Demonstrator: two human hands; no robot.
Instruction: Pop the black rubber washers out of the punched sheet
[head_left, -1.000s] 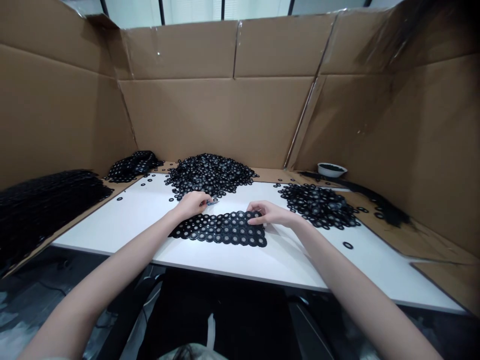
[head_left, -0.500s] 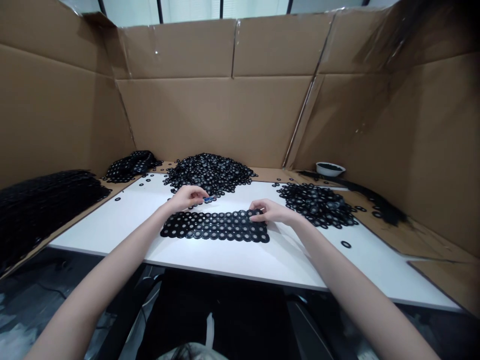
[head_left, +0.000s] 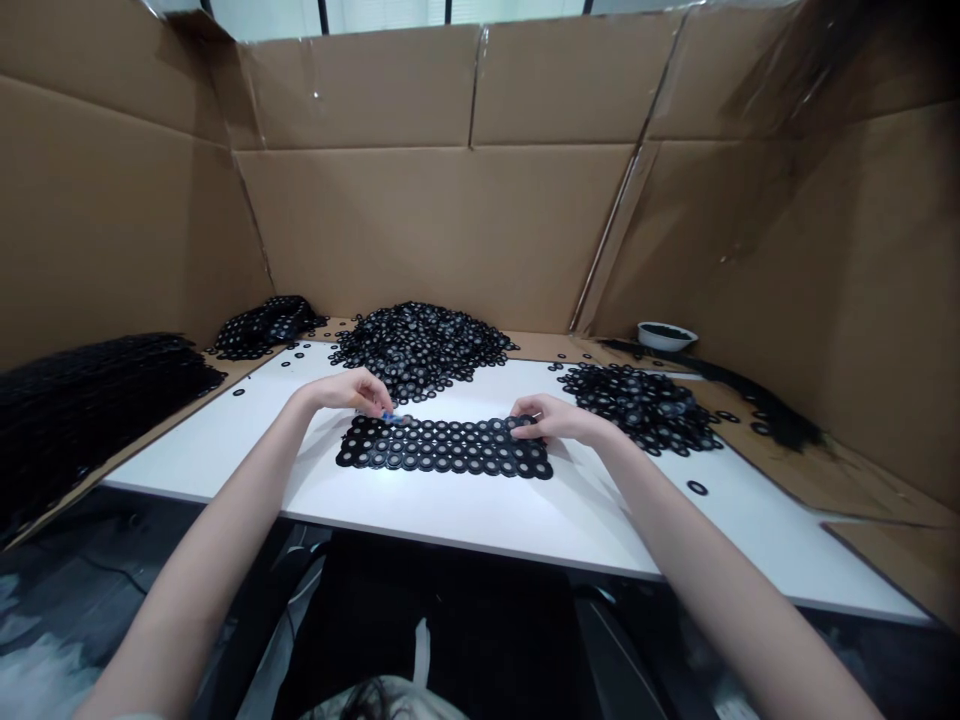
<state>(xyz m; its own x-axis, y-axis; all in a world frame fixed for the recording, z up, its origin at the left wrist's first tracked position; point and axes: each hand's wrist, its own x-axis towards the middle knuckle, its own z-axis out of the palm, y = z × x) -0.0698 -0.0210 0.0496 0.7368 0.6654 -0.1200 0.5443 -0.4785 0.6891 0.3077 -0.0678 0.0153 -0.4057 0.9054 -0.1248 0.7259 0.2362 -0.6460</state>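
Observation:
A black rectangular sheet made of rows of round rings lies flat on the white table. My left hand is closed in a pinch on a small blue tool, whose tip is over the sheet's far edge, left of its middle. What kind of tool it is cannot be made out. At the far right corner of the sheet, my right hand grips the edge between thumb and fingers. Beyond the left hand rises a large heap of loose black rings.
A second ring pile lies to the right, with a single ring in front. A white bowl with dark contents stands behind it. Black stacked material fills the left side. Cardboard walls enclose the white table.
My left hand has come nearer and moved left, bringing the blue tool down to the sheet's far edge. The sheet has shifted slightly right, with my right hand still on its corner.

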